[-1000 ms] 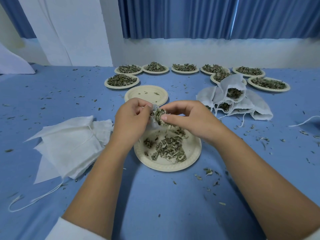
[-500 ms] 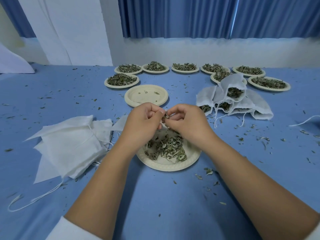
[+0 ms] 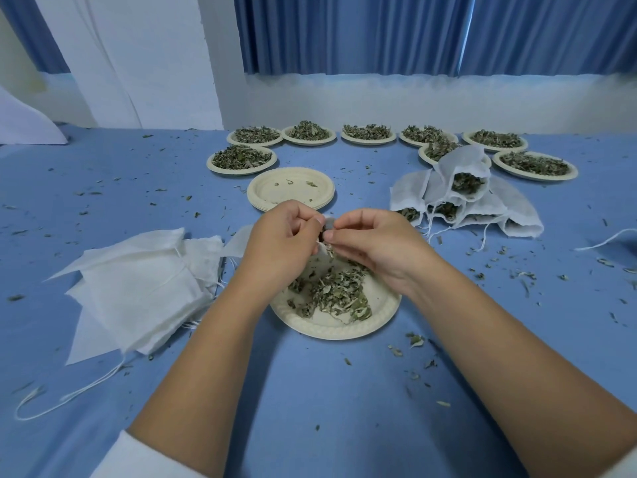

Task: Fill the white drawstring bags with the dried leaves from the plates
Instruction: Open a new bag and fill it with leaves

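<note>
My left hand (image 3: 281,238) and my right hand (image 3: 374,241) meet above the near plate (image 3: 382,310), fingertips together. Between them they pinch the mouth of a white drawstring bag (image 3: 324,248), which is mostly hidden behind the fingers; a corner of it shows to the left of my left hand. Dried leaves (image 3: 334,293) lie loose on the near plate under the hands. A pile of flat empty bags (image 3: 138,288) lies to the left. Several filled bags (image 3: 462,198) are heaped at the right.
An empty stack of plates (image 3: 291,193) sits just beyond my hands. Several plates heaped with leaves (image 3: 241,158) line the back of the blue table (image 3: 327,401). Leaf crumbs are scattered all over the cloth. A loose string (image 3: 606,238) lies at the far right.
The hands have drawn together and dropped slightly over the plate. The leaves seen at the open bag mouth one second ago are now hidden between the pinching fingers.
</note>
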A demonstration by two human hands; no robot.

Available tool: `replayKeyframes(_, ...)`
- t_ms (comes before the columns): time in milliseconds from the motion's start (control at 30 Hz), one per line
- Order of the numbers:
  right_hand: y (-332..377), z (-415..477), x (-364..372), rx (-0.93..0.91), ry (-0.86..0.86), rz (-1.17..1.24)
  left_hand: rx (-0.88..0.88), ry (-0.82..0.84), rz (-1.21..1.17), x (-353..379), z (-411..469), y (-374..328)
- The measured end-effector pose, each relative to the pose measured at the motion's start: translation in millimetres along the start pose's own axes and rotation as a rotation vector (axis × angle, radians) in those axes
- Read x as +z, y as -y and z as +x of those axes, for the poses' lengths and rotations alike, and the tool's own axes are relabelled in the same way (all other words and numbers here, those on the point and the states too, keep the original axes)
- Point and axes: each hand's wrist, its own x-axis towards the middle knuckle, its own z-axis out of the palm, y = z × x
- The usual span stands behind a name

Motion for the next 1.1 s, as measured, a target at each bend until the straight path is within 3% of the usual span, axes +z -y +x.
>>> replayKeyframes(167,-9,0,6,-0.064,-0.100,-0.154,0.027,0.025,-0.032,-1,-1,-3)
replayKeyframes(267,-8,2,3,-0.014,-0.135,-0.229,0.010,0.029,-0.095,-2,-1,-4)
replayKeyframes(367,-5,3,2,0.092,0.015,-0.118,-0.010,0.056,-0.118,-3,-1,-5)
replayKeyframes(467,-5,2,2,0.058,0.137,-0.026,0.001,0.089,-0.125,-3,-3,-8)
replayKeyframes(700,-10,4,7,-0.047,-0.136,-0.353,0.081,0.164,0.010,9,-10,-9)
replayKeyframes(800,-10,8,9,-0.094,-0.134,-0.480,0.114,0.094,0.100,11,-9,-5)
replayKeyframes(867,-6,8,8,-0.087,-0.050,-0.434,0.118,-0.008,0.134,10,-6,-2)
replayKeyframes(967,4,7,4,0.006,0.073,-0.305,0.096,-0.118,0.136,4,-1,3)
replayKeyframes(1100,10,4,-5,0.104,0.067,-0.331,0.067,-0.181,0.090,0,3,6)
